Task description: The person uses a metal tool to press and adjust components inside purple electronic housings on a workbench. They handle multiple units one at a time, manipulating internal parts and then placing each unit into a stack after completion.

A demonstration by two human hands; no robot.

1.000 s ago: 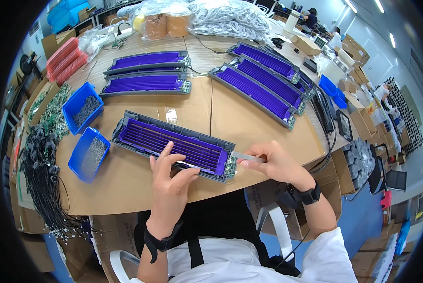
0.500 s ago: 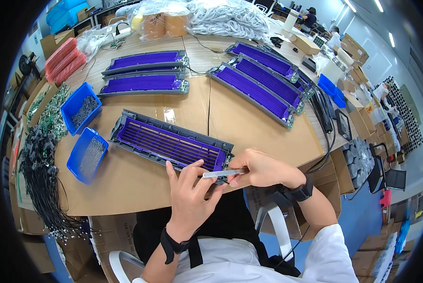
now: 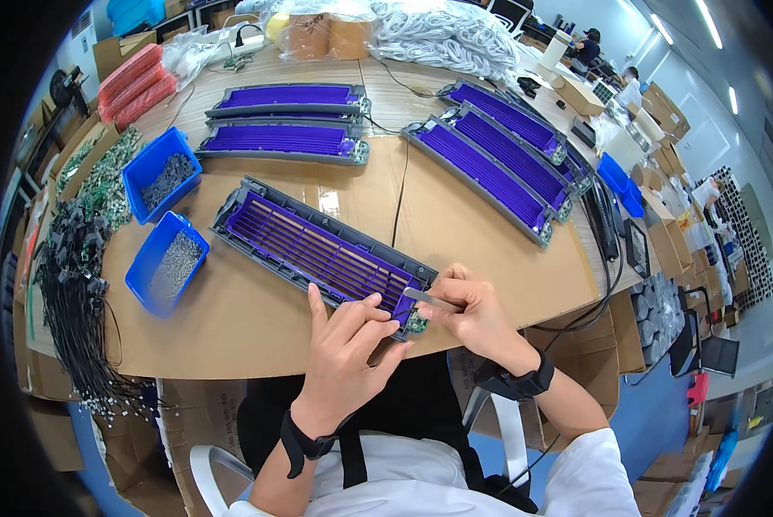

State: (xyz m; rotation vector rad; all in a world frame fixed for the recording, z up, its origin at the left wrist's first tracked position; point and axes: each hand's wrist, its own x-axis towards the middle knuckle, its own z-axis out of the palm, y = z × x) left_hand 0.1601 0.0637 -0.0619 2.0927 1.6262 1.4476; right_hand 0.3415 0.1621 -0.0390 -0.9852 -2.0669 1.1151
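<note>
Covering most of the scene, one pale wooden table (image 3: 296,71), topped by a brown cardboard sheet (image 3: 507,258); one heap of white cords (image 3: 442,36), at the far edge; several long grey housings with purple inserts (image 3: 490,177), overlapping aslant at far right; further housings of the same kind (image 3: 279,138), at far left; one working housing, grey with purple slats (image 3: 313,246), lying aslant on the cardboard before the person, its right end toward the near edge; two blue bins, one with dark small parts (image 3: 136,195), one with light grey small parts (image 3: 148,269), left of the working housing; left hand (image 3: 343,340), fingers partly spread, fingertips at the housing's near edge, whether pinching anything cannot be told; right hand (image 3: 477,317), fingers closed on a slim grey tool (image 3: 434,301), its free tip above the housing's right end; one small green circuit board (image 3: 417,323), at that same end, just below the tool.
</note>
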